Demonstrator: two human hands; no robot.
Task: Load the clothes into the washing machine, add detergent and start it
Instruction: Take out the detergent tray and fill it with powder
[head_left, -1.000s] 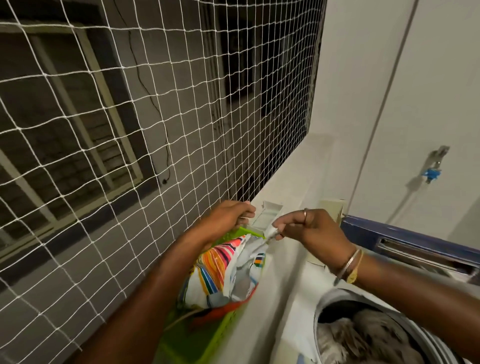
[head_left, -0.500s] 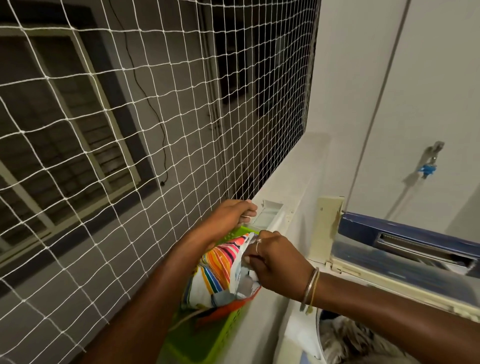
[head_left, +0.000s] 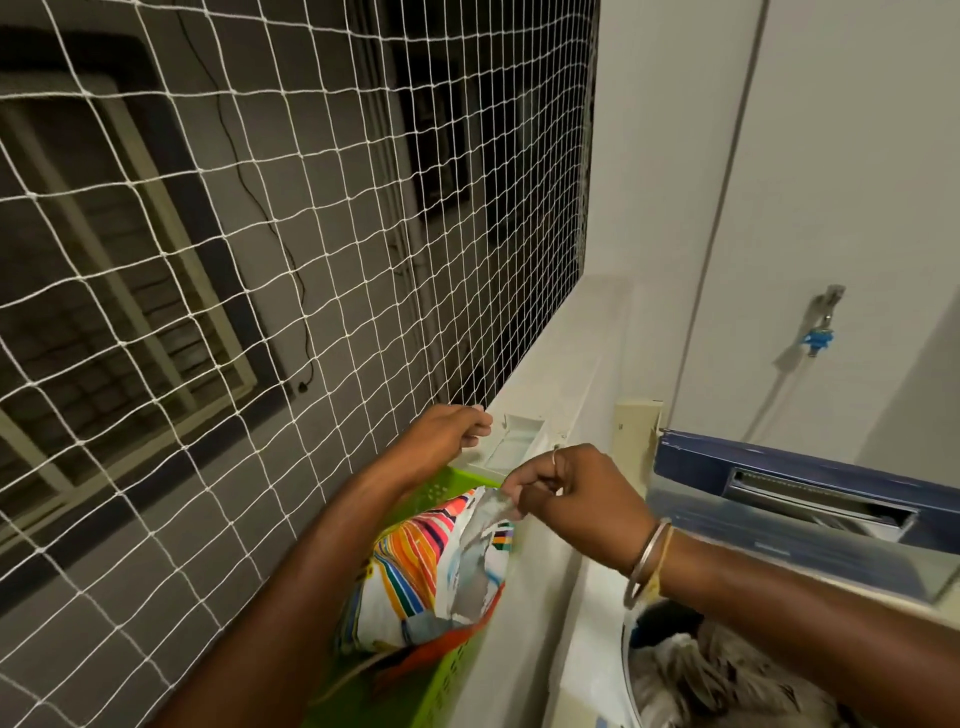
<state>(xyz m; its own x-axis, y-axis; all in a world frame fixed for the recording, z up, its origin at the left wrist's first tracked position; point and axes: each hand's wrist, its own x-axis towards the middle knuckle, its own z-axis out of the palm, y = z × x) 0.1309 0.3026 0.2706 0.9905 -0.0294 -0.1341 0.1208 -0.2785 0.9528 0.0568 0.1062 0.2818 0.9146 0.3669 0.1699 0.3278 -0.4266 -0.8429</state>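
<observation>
One multicoloured striped plastic detergent pouch stands in one lime-green plastic basket, its long axis dropping away from its top, which the right hand pinches between thumb and fingers. One white plastic tray lies just beyond that pinch, nearer the left hand, whose fingers curl at its edge; whether they grip it I cannot tell.

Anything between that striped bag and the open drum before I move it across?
The drum is open, lid up. The striped bag, pinched at its top by the right hand, sits in the green basket. Only the basket's rim and the white ledge lie between.
</observation>
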